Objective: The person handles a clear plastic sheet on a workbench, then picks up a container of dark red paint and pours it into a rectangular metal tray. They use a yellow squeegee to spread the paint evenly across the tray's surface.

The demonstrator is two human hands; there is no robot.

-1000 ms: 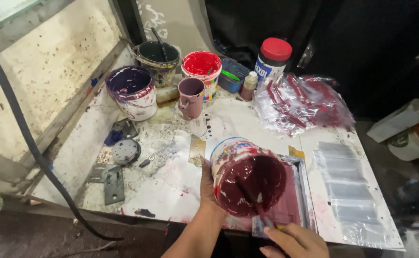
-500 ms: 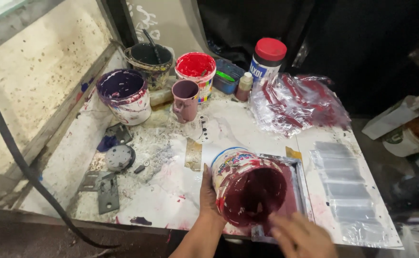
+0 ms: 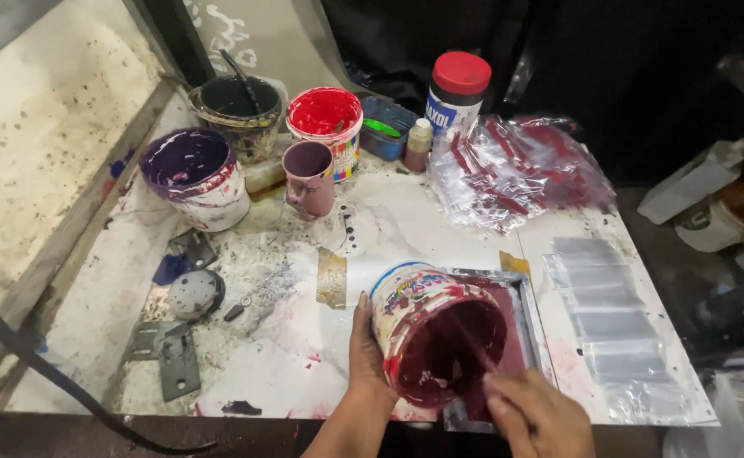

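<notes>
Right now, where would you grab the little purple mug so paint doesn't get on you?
Probably by the purple mug body, low down, coming from the front. It stands upright with its rim open upward; a red-paint tub crowds behind it, and I can't make out a handle.

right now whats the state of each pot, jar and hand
maroon tub: tipped toward the camera, open, dark red inside
left hand: gripping the tub's side
right hand: blurred at the tub's mouth
red tub: upright, open
purple tub: upright, open
mug: upright
jar: capped
</notes>
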